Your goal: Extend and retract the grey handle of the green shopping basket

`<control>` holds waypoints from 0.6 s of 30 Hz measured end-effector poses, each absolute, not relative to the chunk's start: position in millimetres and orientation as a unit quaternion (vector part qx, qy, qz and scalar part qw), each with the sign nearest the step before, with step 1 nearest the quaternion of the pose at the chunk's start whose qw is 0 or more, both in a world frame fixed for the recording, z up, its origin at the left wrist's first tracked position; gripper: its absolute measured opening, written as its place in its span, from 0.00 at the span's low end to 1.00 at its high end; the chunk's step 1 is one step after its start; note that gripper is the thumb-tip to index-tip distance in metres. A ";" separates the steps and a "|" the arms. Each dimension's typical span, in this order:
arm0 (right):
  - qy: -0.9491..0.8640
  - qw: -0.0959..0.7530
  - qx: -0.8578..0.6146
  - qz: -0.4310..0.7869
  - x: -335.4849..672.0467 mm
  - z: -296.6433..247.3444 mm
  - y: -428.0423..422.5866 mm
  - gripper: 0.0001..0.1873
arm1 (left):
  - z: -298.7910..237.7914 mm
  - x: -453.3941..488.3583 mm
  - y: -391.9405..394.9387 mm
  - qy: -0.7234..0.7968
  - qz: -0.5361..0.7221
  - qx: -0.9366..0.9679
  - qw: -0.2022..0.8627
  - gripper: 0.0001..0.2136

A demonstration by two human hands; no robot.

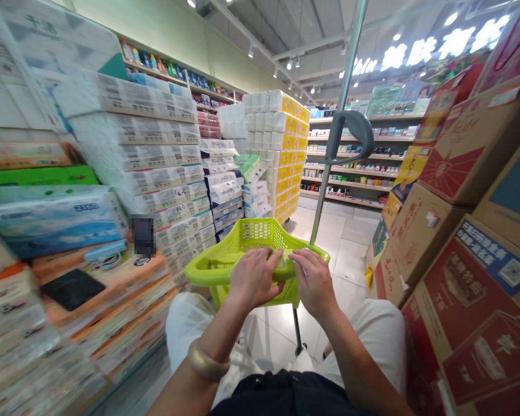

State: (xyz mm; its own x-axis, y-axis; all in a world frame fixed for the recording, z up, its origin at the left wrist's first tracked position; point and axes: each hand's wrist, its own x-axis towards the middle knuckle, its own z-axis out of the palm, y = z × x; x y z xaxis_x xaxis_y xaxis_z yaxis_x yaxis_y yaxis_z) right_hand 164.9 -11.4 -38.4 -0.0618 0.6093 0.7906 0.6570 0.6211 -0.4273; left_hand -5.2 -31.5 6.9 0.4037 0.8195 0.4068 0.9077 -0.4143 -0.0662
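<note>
A lime-green plastic shopping basket (260, 231) with perforated walls stands right in front of me, between my knees. It is fixed to a slanting metal pole (323, 208) that carries a grey loop handle (349, 138) high up. My left hand (255, 274) is closed over the basket's near rim, with a gold-coloured bangle (208, 359) on that wrist. Close beside it, my right hand (314, 277) has its fingers curled on the same rim near the corner. A small pale bit shows at the right fingertips, too small to name. Most of the basket's inside is hidden.
Stacked tissue packs (164, 150) line the left side. A dark flat tablet-like thing (73, 288) and a light-blue item (106, 254) lie on orange packs. Cardboard cartons (433, 214) rise close on the right. Stocked shelves (355, 156) stand across the tiled floor (346, 254).
</note>
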 end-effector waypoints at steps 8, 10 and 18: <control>-0.660 0.551 -0.509 -0.033 183.7 -37.0 -0.3 0.16 | 7.5 -6.0 -32.0 -0.519 -0.155 -0.829 0.142 0.30; -0.679 0.544 -0.491 -0.033 176.6 -37.4 -4.4 0.16 | 7.6 -5.6 -31.7 -0.518 -0.157 -0.829 0.143 0.30; -0.703 0.535 -0.469 -0.018 173.7 -37.8 -2.7 0.16 | 5.1 -6.5 -30.5 -0.517 -0.157 -0.829 0.144 0.30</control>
